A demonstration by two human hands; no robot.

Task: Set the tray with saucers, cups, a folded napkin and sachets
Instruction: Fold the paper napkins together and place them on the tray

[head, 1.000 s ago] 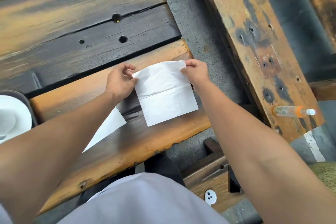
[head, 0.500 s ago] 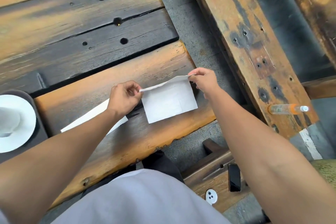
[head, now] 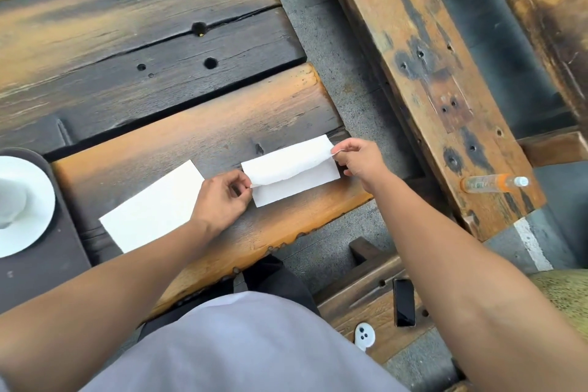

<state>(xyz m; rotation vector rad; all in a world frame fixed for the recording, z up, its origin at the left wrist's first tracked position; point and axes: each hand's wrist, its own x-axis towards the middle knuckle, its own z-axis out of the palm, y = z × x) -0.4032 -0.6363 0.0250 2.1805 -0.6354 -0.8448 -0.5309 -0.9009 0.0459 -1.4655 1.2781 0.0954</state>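
A white napkin (head: 291, 173) lies on the wooden table near its front right corner, its far half folded down toward me. My left hand (head: 222, 197) pinches the folded flap's left corner. My right hand (head: 361, 162) pinches the flap's right corner. A second white napkin (head: 152, 207) lies flat to the left, partly under my left forearm. At the far left a dark tray (head: 41, 264) holds a white saucer (head: 35, 210) with a white cup (head: 11, 200) on it, cut by the frame's edge.
The table's front edge (head: 286, 235) runs just below the napkins. A wooden bench (head: 423, 79) stands to the right with a clear bottle (head: 493, 183) lying on it. A black phone (head: 404, 302) rests on a lower bench beside my right arm.
Both hands have brought the napkin's far edge over and down toward me, so the napkin is now folded about in half. The view has shifted, showing more of the second napkin and tray.
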